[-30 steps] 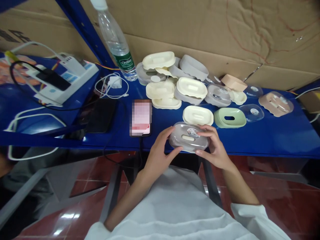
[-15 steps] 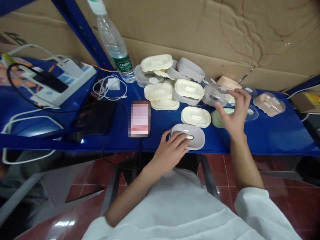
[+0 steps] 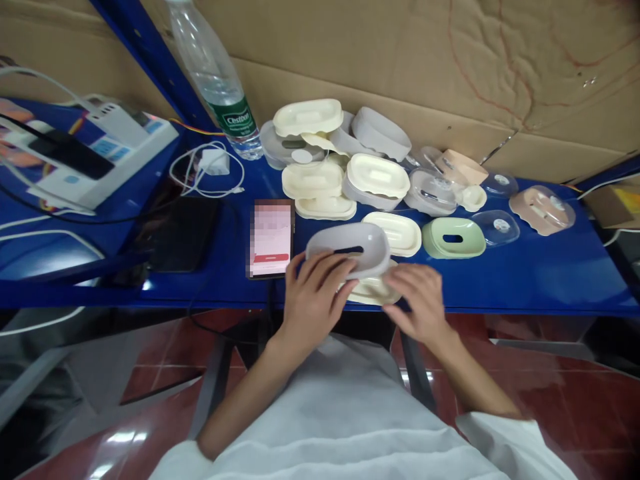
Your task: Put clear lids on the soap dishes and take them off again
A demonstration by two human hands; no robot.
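Note:
My left hand (image 3: 314, 288) is closed on the left side of a grey oval plastic shell (image 3: 373, 248) with a slot in its floor, holding it tilted above the table. Beneath the shell lies a cream oval base (image 3: 373, 291) at the table's front edge, partly hidden by it. My right hand (image 3: 419, 301) is at the right end of this base, fingers and thumb apart; whether it touches the rim I cannot tell. Just behind are another cream oval base (image 3: 401, 233) and a green oval shell (image 3: 453, 238) with a slot.
Behind, several cream and grey oval parts (image 3: 313, 117) are piled against the cardboard. Clear lids (image 3: 496, 227) and a pinkish case (image 3: 541, 210) lie right. To the left are a phone (image 3: 271, 237), water bottle (image 3: 235, 110), white charger (image 3: 214, 162) and power strip (image 3: 107, 157).
My left hand has lifted the grey shell up and leftward, exposing the cream base. My right hand has come from the clear-lidded parts at the back right down to the base.

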